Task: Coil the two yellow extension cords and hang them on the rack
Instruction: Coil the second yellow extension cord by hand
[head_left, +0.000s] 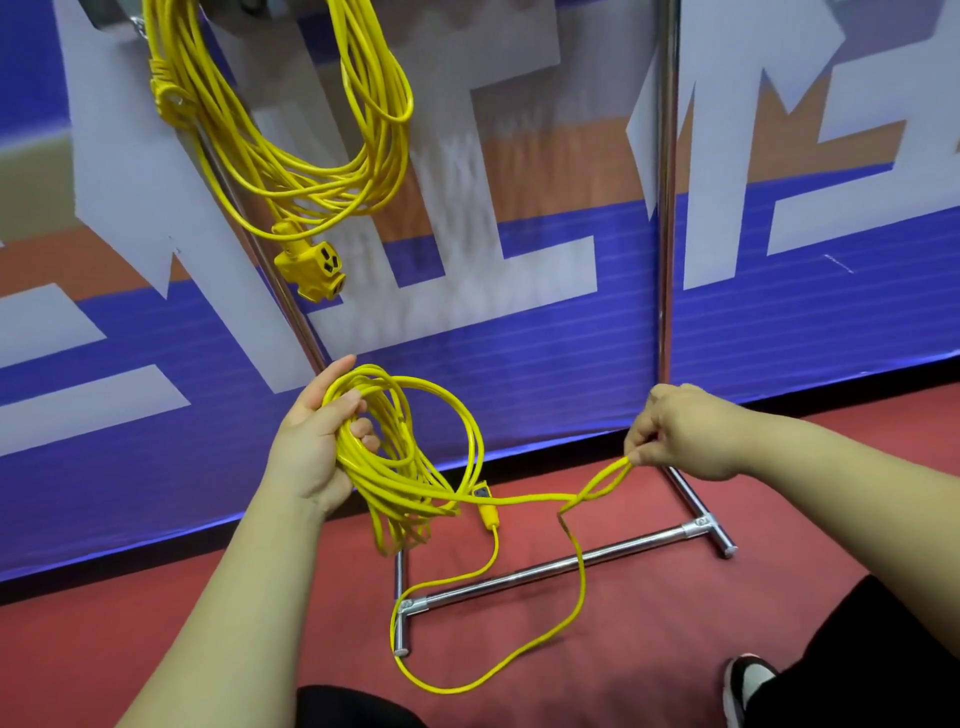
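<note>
I am gripping the half-wound yellow extension cord coil (400, 447) in my left hand (317, 447), fingers curling round the bundled loops and thumb lying over the top. My right hand (680, 434) is pinching a doubled bend of the same cord between thumb and fingertips, well out to the right, just in front of the chrome tubular rack (666, 208).

The stretch between the two hands is what matters now. It is running nearly level, rising slightly toward the right hand, so its long axis is lying across my body from left to right. Below the pinch, the loose yellow tail (519, 654) is dropping to the red floor (156, 649), sweeping round in one wide curve across the rack's base bar and climbing back to the yellow plug (489, 512), which is hanging just under the coil.

So I am judging that the right hand should be carrying its bend leftward to the coil, which is the nearer anchor (the left hand need not be travelling at all), laying on one more loop and drawing in the floor slack.

The other yellow extension cord (311, 156) is already hanging coiled on the rack, up and to the left, its yellow socket block (311, 265) dangling below it.
</note>
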